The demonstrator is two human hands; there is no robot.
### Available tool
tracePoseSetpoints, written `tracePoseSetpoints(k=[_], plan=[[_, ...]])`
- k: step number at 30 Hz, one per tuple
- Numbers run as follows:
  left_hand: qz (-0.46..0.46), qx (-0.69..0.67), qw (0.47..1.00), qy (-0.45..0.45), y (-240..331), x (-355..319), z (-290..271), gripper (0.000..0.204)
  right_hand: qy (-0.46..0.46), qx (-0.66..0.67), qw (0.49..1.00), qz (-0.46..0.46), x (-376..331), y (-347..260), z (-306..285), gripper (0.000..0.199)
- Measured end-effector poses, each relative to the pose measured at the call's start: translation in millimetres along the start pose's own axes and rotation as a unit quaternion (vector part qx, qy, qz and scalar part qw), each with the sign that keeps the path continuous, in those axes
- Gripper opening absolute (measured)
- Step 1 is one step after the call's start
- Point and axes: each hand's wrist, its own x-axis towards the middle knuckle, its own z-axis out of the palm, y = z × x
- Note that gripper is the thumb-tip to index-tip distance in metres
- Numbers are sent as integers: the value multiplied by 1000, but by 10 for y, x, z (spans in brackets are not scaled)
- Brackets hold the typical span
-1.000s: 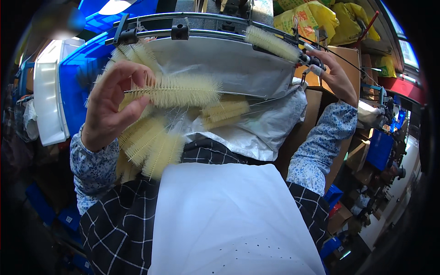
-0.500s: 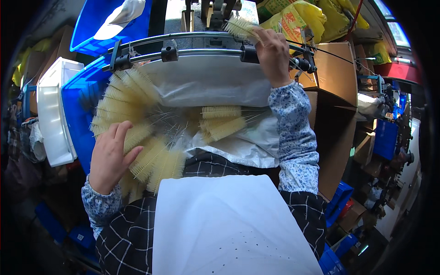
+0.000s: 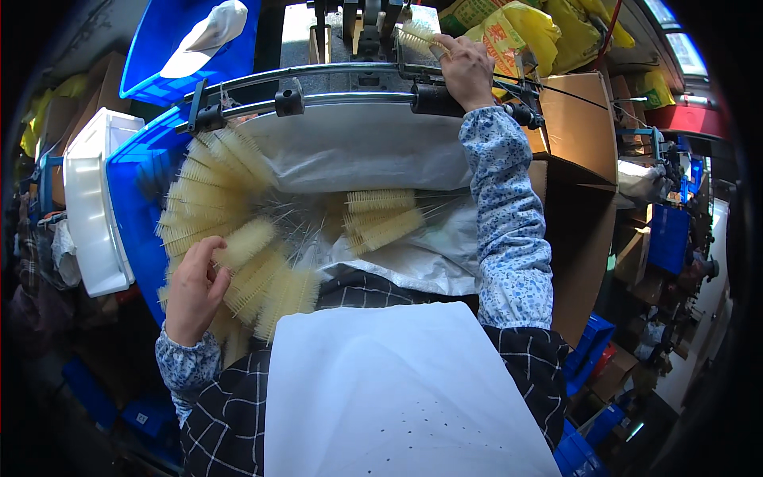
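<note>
Right hand (image 3: 467,73) pinches a brush (image 3: 416,40) by the rods (image 3: 342,99).
Left hand (image 3: 191,298) is at the pile (image 3: 208,191), grip unclear to me; placing seems underway, and next calls for one clean pick.

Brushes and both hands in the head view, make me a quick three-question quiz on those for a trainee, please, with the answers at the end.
1. What does the right hand hold? a) a white cap; b) a single brush; c) a blue bin.
2. True or false: the left hand is up at the metal rails.
3. Fill in the picture direction: the smaller bunch of brushes lies to the ____ of the large fan of brushes.

Key: 1 b; 2 false, it is down at the large fan of brushes; 3 right.
</note>
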Motion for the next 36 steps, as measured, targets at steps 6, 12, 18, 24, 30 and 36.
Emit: tracePoseSetpoints(k=[6, 12, 18, 24, 30, 36], plan=[[59, -157, 982, 90, -20, 21, -102, 26, -39, 24, 999, 1, 36, 80, 52, 25], [82, -269, 944, 175, -69, -45, -267, 26, -22, 17, 998, -61, 215, 238, 223, 26], [97, -300, 932, 180, 2, -2, -228, 29, -5, -77, 995, -67, 275, 182, 329, 24], [113, -286, 935, 176, -18, 29, -227, 30, -6, -1, 997, -83, 283, 292, 345, 22], [111, -300, 939, 125, 110, 67, -207, 29, -2, 48, 992, -119, 378, 324, 414, 21], [89, -76, 993, -22, 216, 282, -203, 23, 48, -4, 992, -117, 320, 338, 431, 30]])
